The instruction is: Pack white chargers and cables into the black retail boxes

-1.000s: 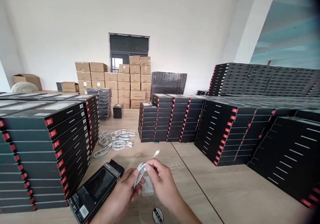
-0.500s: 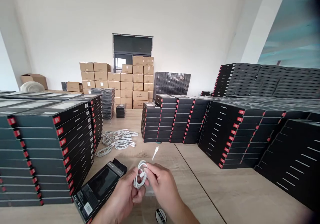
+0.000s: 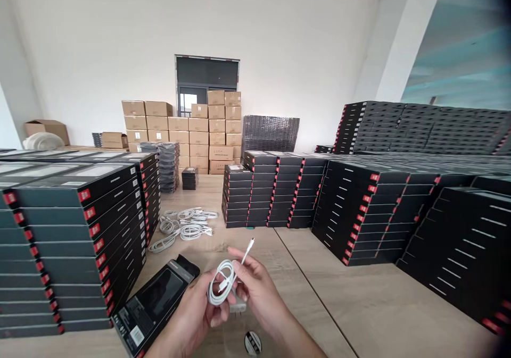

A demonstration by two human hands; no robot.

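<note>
A coiled white charging cable (image 3: 216,296) is held between my two hands above the table. My left hand (image 3: 196,300) grips the left side of the coil. My right hand (image 3: 255,289) pinches the cable near one end, whose plug (image 3: 250,244) sticks up past the fingers. The other plug lies across the coil. Below the hands a white power adapter (image 3: 239,307) is partly hidden by the fingers. A black box (image 3: 159,302) with its end flap raised lies beside my left forearm.
Several coiled white cables (image 3: 187,225) lie farther back on the wooden table (image 3: 295,294). Tall stacks of black boxes stand at the left (image 3: 59,241) and right (image 3: 351,209). A round black-and-white label (image 3: 253,343) is near the front. Brown cartons (image 3: 199,137) rise behind.
The coil has turned to face me more openly. The upright plug now sits closer to my right fingers, and those fingers have shifted along the cable. The view swung slightly and returned.
</note>
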